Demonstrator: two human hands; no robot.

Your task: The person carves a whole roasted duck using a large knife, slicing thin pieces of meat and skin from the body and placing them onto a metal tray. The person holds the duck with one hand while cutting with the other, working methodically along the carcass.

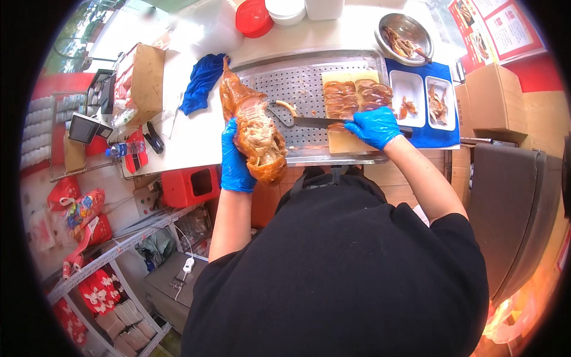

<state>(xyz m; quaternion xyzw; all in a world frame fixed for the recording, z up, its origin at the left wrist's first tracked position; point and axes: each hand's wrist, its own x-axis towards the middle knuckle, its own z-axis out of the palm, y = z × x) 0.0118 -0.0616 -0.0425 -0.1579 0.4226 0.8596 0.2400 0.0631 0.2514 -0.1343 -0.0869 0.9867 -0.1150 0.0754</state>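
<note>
My left hand [235,160], in a blue glove, is wrapped round the side of a roast duck [256,128]. The duck's breast is carved open, showing pale meat, and its neck points away to the far left. In my right hand [375,127], also gloved, is a knife [318,122], its blade pointing left toward the duck. Beneath the blade's right part lies a pale cutting board [343,146]. Two rows of sliced duck [342,99] rest on the board, just beyond my right hand. A curved tool with a light handle [286,107] lies between duck and board.
A perforated metal tray [270,70] underlies the board. To the right, two white trays [407,116] with duck pieces sit on a blue cloth [428,138]; a metal bowl [423,30] of bones stands beyond. Another blue cloth [205,80] lies left, near a cardboard box [148,83].
</note>
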